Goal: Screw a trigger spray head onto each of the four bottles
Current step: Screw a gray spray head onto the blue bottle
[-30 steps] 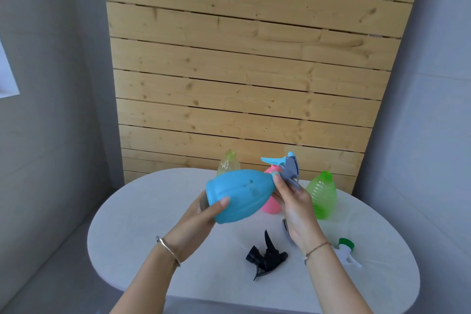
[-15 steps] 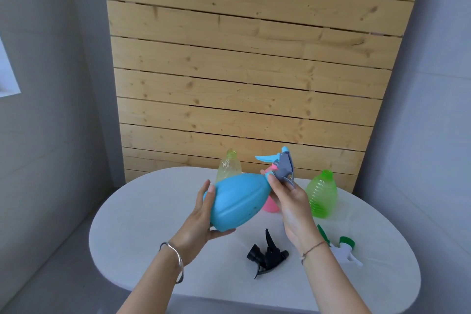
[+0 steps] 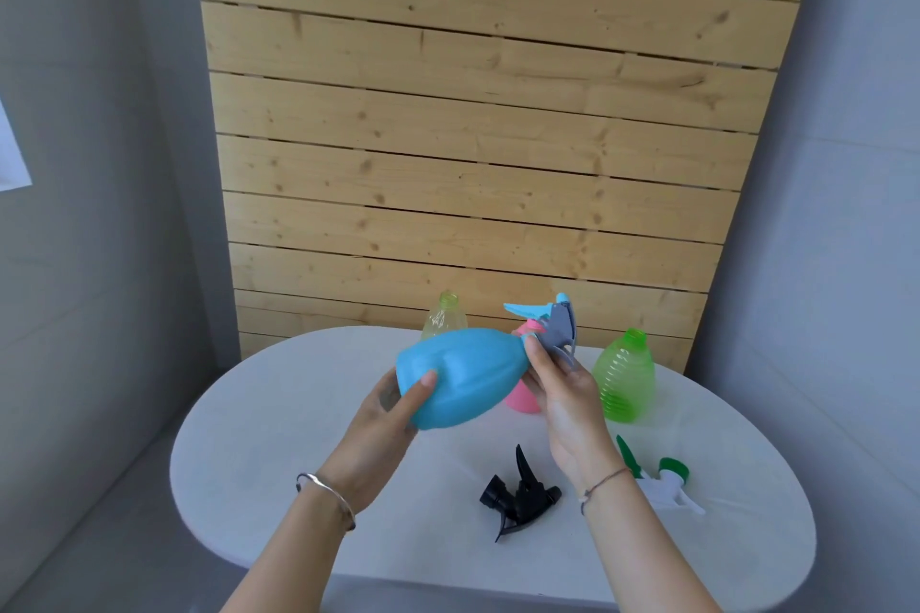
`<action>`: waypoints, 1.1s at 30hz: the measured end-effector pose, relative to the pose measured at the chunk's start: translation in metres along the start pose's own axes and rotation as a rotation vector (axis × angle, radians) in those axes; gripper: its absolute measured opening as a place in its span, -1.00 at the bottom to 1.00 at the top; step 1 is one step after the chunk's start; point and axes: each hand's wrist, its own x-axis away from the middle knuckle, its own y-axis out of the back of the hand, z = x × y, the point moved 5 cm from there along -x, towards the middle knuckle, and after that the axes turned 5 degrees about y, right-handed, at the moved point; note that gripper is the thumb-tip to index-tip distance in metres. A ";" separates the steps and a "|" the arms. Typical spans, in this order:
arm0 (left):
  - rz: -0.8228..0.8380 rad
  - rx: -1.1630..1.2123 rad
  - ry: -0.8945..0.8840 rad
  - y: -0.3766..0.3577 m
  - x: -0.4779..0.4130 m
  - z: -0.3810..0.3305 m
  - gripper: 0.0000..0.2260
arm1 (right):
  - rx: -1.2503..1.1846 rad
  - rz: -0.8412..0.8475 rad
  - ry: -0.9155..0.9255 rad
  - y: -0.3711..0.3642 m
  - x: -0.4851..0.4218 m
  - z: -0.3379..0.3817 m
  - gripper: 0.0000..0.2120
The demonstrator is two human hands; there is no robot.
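Blue bottle [image 3: 460, 376] tilted in air over table [image 3: 279, 418]: I see left hand [image 3: 383, 433] gripping its base, right hand [image 3: 562, 396] clamped on grey-blue spray head [image 3: 555, 326] at neck.

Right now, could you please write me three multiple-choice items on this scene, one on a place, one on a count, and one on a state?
1. Where does the black spray head lie?
A. On the white table
B. On the green bottle
C. In the left hand

2. How many bottles show?
A. Two
B. Three
C. Four

3. How is the blue bottle held?
A. Upright
B. Tilted, neck toward the right hand
C. Upside down

Answers: 1 A, it rests on the tabletop near the person; 2 C, blue, green, pink bottle and clear yellowish bottle; 3 B, its neck points up and right.
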 end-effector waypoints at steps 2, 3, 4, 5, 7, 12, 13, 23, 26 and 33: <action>0.033 -0.017 0.035 -0.003 0.001 0.002 -0.44 | 0.013 -0.001 0.014 0.000 0.001 0.000 -0.67; 0.039 -0.017 0.082 -0.005 0.003 0.005 -0.45 | 0.034 0.009 0.025 -0.002 0.001 0.001 -0.71; 0.032 -0.007 0.124 -0.006 0.003 0.009 -0.45 | 0.051 0.025 0.035 -0.004 0.002 0.003 -0.77; 0.017 0.009 0.148 -0.006 0.003 0.011 -0.44 | 0.057 0.047 0.045 -0.006 0.003 0.004 -0.81; -0.015 0.045 0.177 -0.003 0.002 0.012 -0.43 | 0.043 0.118 0.050 -0.013 0.005 0.007 -0.82; -0.030 0.089 0.243 -0.002 0.006 0.010 -0.44 | 0.085 0.163 0.090 -0.024 0.014 0.015 -0.82; -0.036 0.073 0.222 0.000 0.007 0.009 -0.42 | 0.094 0.131 0.101 -0.024 0.016 0.015 -0.82; -0.202 -0.053 -0.090 0.024 0.012 -0.020 -0.44 | 0.062 0.010 0.137 -0.047 0.020 0.007 -0.93; -0.233 -0.034 -0.079 0.036 0.013 -0.021 -0.40 | 0.094 0.051 0.147 -0.066 0.018 0.002 -0.90; -0.349 -0.084 -0.044 0.089 0.010 -0.036 -0.48 | 0.199 0.203 0.198 -0.126 -0.007 -0.011 -0.95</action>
